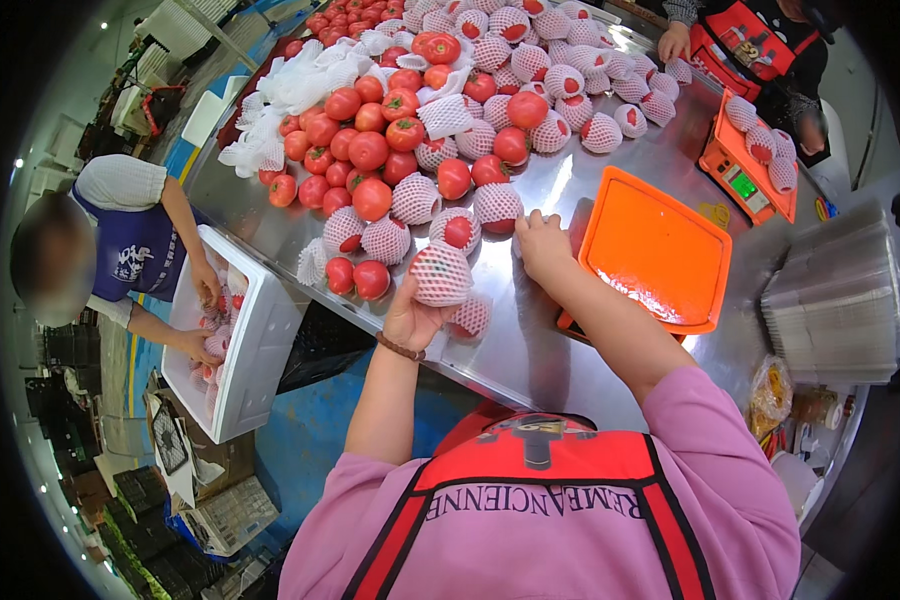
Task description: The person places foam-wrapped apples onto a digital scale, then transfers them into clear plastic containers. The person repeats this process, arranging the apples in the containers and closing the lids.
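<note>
My left hand (405, 319), with a beaded bracelet at the wrist, holds a tomato in a white foam net (441, 275) above the table's near edge. Just behind it, another netted tomato (471, 316) rests on the metal table (525, 330). My right hand (546, 246) is low over the tabletop, fingers slightly apart, its fingertips beside a netted tomato (497, 208); whether they touch is unclear. Bare red tomatoes (367, 150) are heaped beyond my hands, among netted ones (416, 199). Loose white foam nets (300, 82) lie at the heap's left.
Right of my right arm is an orange tray (656, 251). Farther right, an orange scale (750, 180) carries netted tomatoes near stacked clear plastic containers (832, 300). At left, a co-worker's hands (204, 341) reach into a white foam box (259, 352). Another person's hand (675, 41) rests across the table.
</note>
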{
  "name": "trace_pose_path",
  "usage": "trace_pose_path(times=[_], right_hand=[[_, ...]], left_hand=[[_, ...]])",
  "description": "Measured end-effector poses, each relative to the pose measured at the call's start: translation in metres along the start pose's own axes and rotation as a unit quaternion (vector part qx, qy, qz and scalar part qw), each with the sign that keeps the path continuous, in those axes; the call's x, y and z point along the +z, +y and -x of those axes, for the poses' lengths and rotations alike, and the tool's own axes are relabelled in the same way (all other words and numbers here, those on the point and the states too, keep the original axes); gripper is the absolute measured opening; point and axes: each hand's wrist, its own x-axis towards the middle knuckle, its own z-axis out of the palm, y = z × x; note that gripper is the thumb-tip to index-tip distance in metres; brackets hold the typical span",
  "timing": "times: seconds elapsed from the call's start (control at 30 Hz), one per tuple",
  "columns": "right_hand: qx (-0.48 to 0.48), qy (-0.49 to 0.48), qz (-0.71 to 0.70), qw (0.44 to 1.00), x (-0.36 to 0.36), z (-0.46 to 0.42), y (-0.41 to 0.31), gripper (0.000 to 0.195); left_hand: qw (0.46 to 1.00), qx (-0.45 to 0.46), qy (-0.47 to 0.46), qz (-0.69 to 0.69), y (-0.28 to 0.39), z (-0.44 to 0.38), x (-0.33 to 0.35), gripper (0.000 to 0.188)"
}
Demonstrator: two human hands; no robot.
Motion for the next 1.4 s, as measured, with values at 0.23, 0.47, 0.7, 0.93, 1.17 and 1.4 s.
trace_pose_path(times=[0.23,0.47,0.7,0.93,1.17,1.4], right_hand=[[-0.111,0.078,-0.112,0.984,-0.105,0.067,-0.002,0.059],[0.101,0.202,-0.081,0.971,-0.103,0.112,0.140,0.067],[0.153,0.183,-0.023,0.971,-0.092,0.121,0.163,0.070],[-0.045,0.280,-0.362,0.888,-0.102,0.078,0.074,0.055],[0.015,0.098,-0.226,0.969,-0.007,-0.036,-0.019,0.079],[0.021,0.133,-0.309,0.942,-0.006,-0.030,-0.016,0.076]], left_hand=[[0.988,0.102,-0.074,-0.092,-0.004,-0.036,0.050,0.065],[0.576,0.309,-0.161,-0.739,-0.104,-0.124,0.146,0.067],[0.308,0.249,-0.166,-0.903,-0.165,-0.170,0.175,0.082],[0.462,0.332,-0.051,-0.821,-0.037,-0.139,0.073,0.082],[0.379,0.179,0.135,-0.898,-0.010,-0.097,-0.012,0.092],[0.501,0.230,0.097,-0.829,0.012,-0.109,-0.025,0.074]])
